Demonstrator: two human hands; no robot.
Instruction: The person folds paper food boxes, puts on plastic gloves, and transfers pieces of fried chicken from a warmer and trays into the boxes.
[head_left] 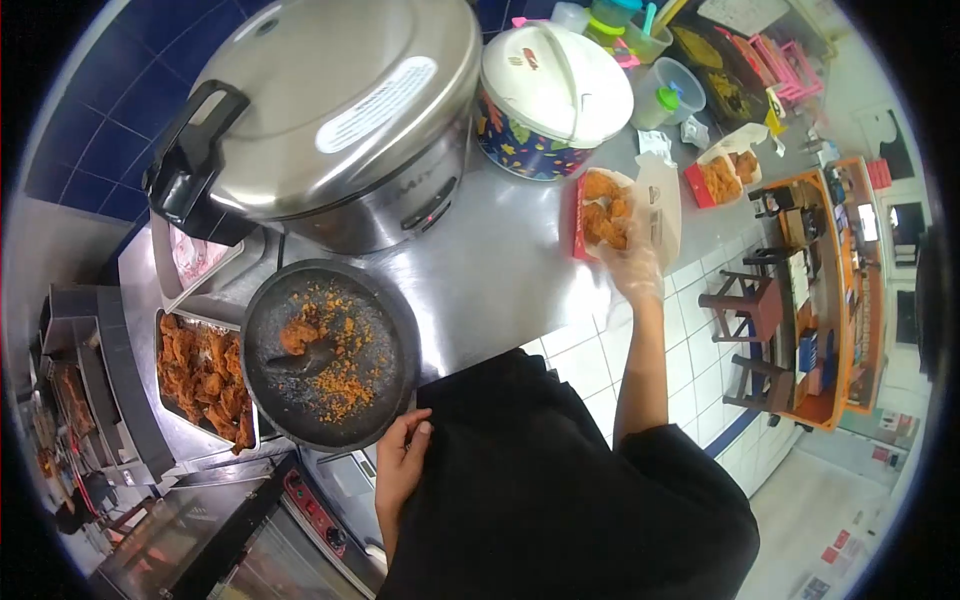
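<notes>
One open red-and-white cardboard box (579, 228) of golden fried chicken (603, 205) sits right of upper centre, under the fingers of your clear-gloved right hand (634, 262); whether they grip it, I cannot tell. Your bare left hand (402, 455), lower centre, curls loosely, thumb slightly apart, beside one round dark stone mortar (275, 408). One similar filled box (705, 188) stands upper right; one steel cooker (330, 130), upper left.

No words or numbers can be read with certainty. The steel cooker (330, 60) bears a white oval label (377, 104) of blurred lines on its lid and dark, indistinct lettering on its front; a red emblem (530, 59) on the white bucket lid (508, 88) and the small wall notices (836, 546) are illegible.
</notes>
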